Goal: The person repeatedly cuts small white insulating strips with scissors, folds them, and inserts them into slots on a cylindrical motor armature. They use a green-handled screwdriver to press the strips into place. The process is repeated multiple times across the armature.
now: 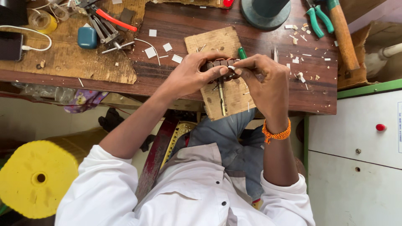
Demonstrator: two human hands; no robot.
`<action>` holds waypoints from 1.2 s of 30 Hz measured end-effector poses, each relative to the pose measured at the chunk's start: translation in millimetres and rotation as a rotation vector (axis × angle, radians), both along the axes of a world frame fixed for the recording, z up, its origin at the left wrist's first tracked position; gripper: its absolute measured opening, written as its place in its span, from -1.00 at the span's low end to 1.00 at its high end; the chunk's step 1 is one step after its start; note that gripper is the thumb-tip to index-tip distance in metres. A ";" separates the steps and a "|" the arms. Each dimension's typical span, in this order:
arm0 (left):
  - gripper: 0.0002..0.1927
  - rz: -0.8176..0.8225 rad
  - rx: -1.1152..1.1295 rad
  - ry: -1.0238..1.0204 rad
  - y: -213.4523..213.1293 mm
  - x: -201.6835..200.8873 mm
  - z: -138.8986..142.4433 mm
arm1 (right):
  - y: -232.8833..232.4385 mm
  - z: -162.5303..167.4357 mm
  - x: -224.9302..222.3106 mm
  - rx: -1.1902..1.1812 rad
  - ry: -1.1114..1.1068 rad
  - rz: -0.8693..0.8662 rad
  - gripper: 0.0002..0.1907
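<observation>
A dark slotted metal rotor core (pixel 220 66) with a steel shaft (pixel 222 97) pointing toward me is held above a worn wooden board (pixel 217 42) on the workbench. My left hand (pixel 193 74) grips the core from the left side. My right hand (pixel 264 81) pinches its right end with thumb and fingers, and a small pale strip sits at the fingertips. A green-handled tool (pixel 242 52) lies just behind the core, partly hidden by my right hand.
Dark wooden workbench (pixel 176 25) littered with small white paper pieces (pixel 150 52). Green-handled pliers (pixel 318 19), a wooden hammer handle (pixel 343 35), a round grey base (pixel 264 12), a teal box (pixel 87 37), a phone (pixel 10 46), a yellow spool (pixel 35 178), a white cabinet (pixel 356 159).
</observation>
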State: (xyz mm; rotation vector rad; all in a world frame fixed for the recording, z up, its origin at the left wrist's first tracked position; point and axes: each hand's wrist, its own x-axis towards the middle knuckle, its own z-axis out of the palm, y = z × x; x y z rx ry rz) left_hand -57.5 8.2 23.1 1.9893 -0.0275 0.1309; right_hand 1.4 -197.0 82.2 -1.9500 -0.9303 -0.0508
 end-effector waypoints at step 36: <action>-0.63 -0.010 0.348 -0.157 -22.4 6.1 26.7 | -16.0 6.6 -4.3 -0.223 -0.515 0.075 -0.79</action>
